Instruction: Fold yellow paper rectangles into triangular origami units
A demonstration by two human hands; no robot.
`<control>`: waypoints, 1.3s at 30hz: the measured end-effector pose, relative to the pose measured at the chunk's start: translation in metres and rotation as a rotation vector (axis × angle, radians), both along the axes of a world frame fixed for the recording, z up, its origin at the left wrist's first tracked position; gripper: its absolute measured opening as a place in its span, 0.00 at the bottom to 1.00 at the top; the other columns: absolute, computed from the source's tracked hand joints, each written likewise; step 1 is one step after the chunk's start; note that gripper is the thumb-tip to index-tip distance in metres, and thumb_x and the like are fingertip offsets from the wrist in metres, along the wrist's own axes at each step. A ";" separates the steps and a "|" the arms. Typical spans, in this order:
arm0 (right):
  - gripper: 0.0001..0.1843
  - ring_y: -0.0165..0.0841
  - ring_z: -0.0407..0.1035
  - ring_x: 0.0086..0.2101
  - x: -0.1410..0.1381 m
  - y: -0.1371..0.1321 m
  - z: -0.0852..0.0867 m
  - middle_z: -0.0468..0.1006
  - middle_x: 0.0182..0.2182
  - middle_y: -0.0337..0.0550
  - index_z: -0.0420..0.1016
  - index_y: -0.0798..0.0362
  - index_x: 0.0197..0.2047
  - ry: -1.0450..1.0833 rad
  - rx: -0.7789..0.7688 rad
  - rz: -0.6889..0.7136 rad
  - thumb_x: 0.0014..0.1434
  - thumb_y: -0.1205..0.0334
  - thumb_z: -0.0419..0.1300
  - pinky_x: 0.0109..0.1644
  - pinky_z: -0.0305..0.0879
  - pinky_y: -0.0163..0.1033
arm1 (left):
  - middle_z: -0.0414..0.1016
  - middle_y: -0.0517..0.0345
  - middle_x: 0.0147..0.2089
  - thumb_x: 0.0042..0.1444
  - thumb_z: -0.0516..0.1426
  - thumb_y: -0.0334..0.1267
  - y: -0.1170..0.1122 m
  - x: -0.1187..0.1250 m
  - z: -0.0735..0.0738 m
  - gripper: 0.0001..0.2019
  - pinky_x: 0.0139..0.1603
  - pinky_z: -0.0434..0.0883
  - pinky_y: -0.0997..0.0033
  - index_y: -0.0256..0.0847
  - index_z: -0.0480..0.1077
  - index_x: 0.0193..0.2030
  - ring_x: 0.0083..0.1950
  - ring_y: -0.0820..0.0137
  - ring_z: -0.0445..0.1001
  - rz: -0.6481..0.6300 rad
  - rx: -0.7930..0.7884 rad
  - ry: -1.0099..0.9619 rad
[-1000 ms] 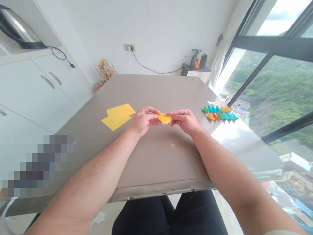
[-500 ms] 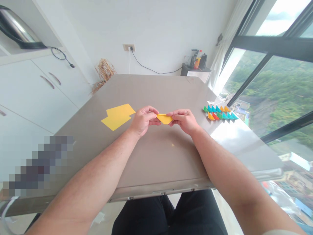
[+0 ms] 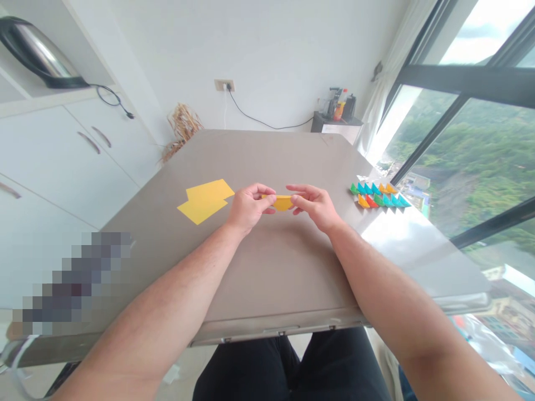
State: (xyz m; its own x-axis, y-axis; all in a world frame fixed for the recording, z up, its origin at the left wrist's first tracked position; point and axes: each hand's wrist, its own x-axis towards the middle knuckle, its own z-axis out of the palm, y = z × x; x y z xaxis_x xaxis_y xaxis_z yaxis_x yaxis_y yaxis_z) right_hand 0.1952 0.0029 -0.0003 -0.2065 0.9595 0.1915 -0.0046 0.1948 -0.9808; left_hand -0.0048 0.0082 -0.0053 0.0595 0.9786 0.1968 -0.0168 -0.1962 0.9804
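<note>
A small piece of folded yellow paper (image 3: 283, 204) is held level above the middle of the table, between my two hands. My left hand (image 3: 247, 207) pinches its left end, thumb on the near side and fingers behind. At the right end, my right hand (image 3: 316, 206) has its thumb against the paper and lower fingers behind it, while the index finger is lifted off the top edge. Both paper ends are partly covered by my fingers. Flat yellow paper sheets (image 3: 204, 201) lie overlapping on the table, left of my left hand.
Two rows of small folded paper boats (image 3: 378, 201) in green, blue, orange and red stand at the table's right side. A blurred-out dark object (image 3: 75, 278) lies at the left edge. The grey table (image 3: 276, 278) reaches towards a window on the right.
My right index finger has lifted from the paper's top edge, and the right fingers have spread. My left thumb has shifted slightly along the paper. The view has moved a little.
</note>
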 end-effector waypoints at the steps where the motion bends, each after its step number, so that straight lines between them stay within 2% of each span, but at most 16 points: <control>1: 0.19 0.33 0.76 0.33 0.000 0.000 0.000 0.83 0.31 0.43 0.84 0.52 0.47 -0.019 -0.006 -0.028 0.54 0.54 0.69 0.38 0.74 0.39 | 0.79 0.56 0.33 0.49 0.68 0.41 0.000 0.000 0.000 0.11 0.38 0.81 0.64 0.39 0.77 0.36 0.36 0.65 0.81 0.022 0.025 0.010; 4: 0.13 0.32 0.74 0.31 -0.002 0.001 0.000 0.82 0.28 0.44 0.84 0.55 0.37 -0.069 -0.017 -0.096 0.52 0.55 0.70 0.37 0.73 0.38 | 0.79 0.57 0.33 0.49 0.68 0.42 0.002 0.000 -0.002 0.11 0.40 0.80 0.63 0.39 0.77 0.36 0.33 0.68 0.80 0.057 0.087 0.054; 6: 0.11 0.32 0.74 0.31 -0.003 0.001 0.000 0.82 0.29 0.44 0.83 0.55 0.35 -0.071 -0.018 -0.103 0.50 0.57 0.70 0.37 0.73 0.38 | 0.80 0.57 0.34 0.50 0.68 0.42 0.004 -0.001 -0.004 0.10 0.41 0.80 0.63 0.40 0.77 0.36 0.33 0.68 0.80 0.061 0.118 0.088; 10: 0.10 0.32 0.74 0.31 -0.004 0.001 0.001 0.82 0.29 0.43 0.83 0.54 0.35 -0.060 -0.035 -0.106 0.48 0.59 0.69 0.37 0.73 0.38 | 0.81 0.56 0.35 0.51 0.67 0.42 0.006 -0.001 -0.008 0.10 0.41 0.79 0.63 0.39 0.77 0.35 0.34 0.67 0.80 0.063 0.144 0.127; 15: 0.11 0.32 0.73 0.30 -0.004 0.002 -0.002 0.82 0.29 0.43 0.84 0.54 0.35 -0.071 -0.022 -0.105 0.49 0.57 0.70 0.37 0.73 0.39 | 0.81 0.55 0.36 0.51 0.67 0.42 0.005 -0.001 -0.008 0.10 0.40 0.80 0.64 0.39 0.76 0.35 0.35 0.67 0.81 0.055 0.127 0.112; 21: 0.13 0.31 0.72 0.29 -0.005 0.002 -0.004 0.83 0.30 0.43 0.84 0.54 0.35 -0.106 0.011 -0.064 0.49 0.55 0.72 0.36 0.72 0.39 | 0.82 0.52 0.37 0.49 0.70 0.48 -0.001 0.003 -0.004 0.16 0.38 0.81 0.64 0.38 0.80 0.38 0.40 0.62 0.82 -0.043 0.029 0.100; 32: 0.14 0.33 0.75 0.29 -0.005 0.004 -0.007 0.83 0.28 0.44 0.84 0.55 0.34 -0.049 0.026 -0.039 0.49 0.53 0.73 0.36 0.73 0.40 | 0.82 0.52 0.35 0.48 0.71 0.48 -0.001 0.003 -0.005 0.16 0.38 0.81 0.65 0.37 0.80 0.36 0.36 0.65 0.82 -0.027 0.032 0.103; 39: 0.16 0.33 0.75 0.29 -0.005 0.004 -0.007 0.83 0.28 0.45 0.83 0.55 0.33 -0.018 0.012 -0.031 0.47 0.51 0.74 0.36 0.73 0.41 | 0.83 0.54 0.34 0.50 0.70 0.49 -0.001 0.002 -0.004 0.15 0.36 0.77 0.68 0.39 0.80 0.36 0.31 0.68 0.81 -0.001 0.060 0.183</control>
